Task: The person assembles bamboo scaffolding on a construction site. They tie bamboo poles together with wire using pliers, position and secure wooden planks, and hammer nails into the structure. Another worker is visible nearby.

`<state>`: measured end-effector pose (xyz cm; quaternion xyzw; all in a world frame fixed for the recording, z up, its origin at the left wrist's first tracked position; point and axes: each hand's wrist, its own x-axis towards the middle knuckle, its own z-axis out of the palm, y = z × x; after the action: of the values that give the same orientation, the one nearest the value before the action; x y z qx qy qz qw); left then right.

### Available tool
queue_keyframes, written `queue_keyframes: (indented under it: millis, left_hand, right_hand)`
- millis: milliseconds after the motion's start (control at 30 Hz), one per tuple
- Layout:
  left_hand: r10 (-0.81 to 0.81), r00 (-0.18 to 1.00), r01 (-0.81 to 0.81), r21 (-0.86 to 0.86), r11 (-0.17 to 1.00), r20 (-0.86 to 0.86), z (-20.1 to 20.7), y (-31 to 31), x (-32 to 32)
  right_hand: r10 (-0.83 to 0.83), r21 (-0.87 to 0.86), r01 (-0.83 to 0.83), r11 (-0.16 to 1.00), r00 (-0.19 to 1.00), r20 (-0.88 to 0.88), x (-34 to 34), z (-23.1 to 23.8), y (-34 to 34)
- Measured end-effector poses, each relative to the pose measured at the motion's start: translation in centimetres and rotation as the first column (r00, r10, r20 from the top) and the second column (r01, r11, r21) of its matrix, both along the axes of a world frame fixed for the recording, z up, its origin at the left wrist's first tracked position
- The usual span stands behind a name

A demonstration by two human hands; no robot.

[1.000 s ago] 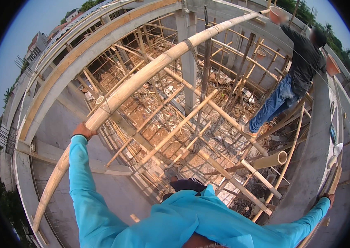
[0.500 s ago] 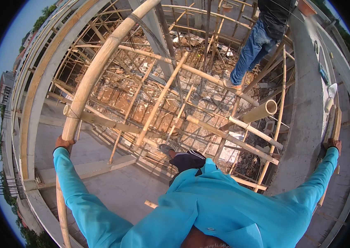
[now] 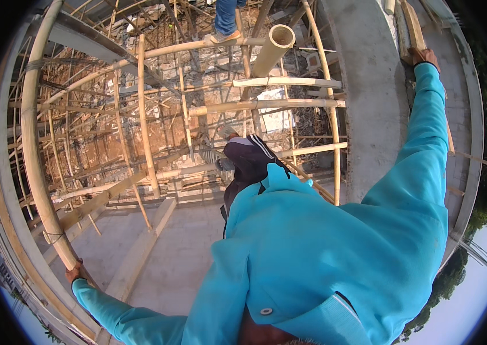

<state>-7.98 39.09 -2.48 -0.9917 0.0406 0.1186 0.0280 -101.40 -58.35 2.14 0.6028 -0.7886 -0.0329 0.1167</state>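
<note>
My left hand [image 3: 77, 271] is closed round a thick bamboo pole [image 3: 32, 138] that rises at the far left, a wire tie binding it just above my grip. Out at the upper right, my right hand [image 3: 424, 56] grips a wooden board [image 3: 413, 26] beside the broad grey concrete beam [image 3: 364, 98]. Its fingertips are partly hidden. Both arms are spread wide in turquoise sleeves. Below my chest, my bent leg in dark trousers [image 3: 249, 154] is among the bamboo rungs, with a shoe [image 3: 225, 164] partly showing.
Bamboo scaffolding spans the drop, with a cut hollow bamboo end [image 3: 282, 37] pointing up and a horizontal rung [image 3: 266, 107] below it. Another person's leg in jeans [image 3: 226, 16] stands on a pole. Rubble [image 3: 209, 66] lies far below; a concrete ledge [image 3: 146, 247] runs at lower left.
The view has swung, moving the scaffold and the other person's leg up and left in the picture. A trowel on the beam has left view. Both hands keep their holds.
</note>
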Motion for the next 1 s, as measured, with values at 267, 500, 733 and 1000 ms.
queue_keyframes:
  millis: [267,500,733,1000]
  left_hand:
    - [0.000,1.000,0.000,-0.034,0.999,0.003,0.8,-1.2,-1.6]
    - [0.120,0.993,-0.114,-0.274,0.955,0.005,-1.2,0.2,-1.2]
    - [0.170,0.957,-0.127,-0.190,0.974,0.234,-3.7,-2.9,-1.8]
    - [0.317,0.814,-0.211,-0.262,0.942,0.487,-7.3,-14.2,-5.6]
  right_hand:
    - [0.006,-0.057,-0.009,0.998,0.999,-0.042,1.1,0.0,1.1]
    - [-0.038,-0.048,0.041,0.998,0.997,0.070,1.6,0.6,1.5]
    - [-0.047,-0.110,0.064,0.992,0.988,0.149,2.1,1.2,2.4]
    - [-0.068,-0.106,0.101,0.989,0.959,0.277,1.3,2.3,3.1]
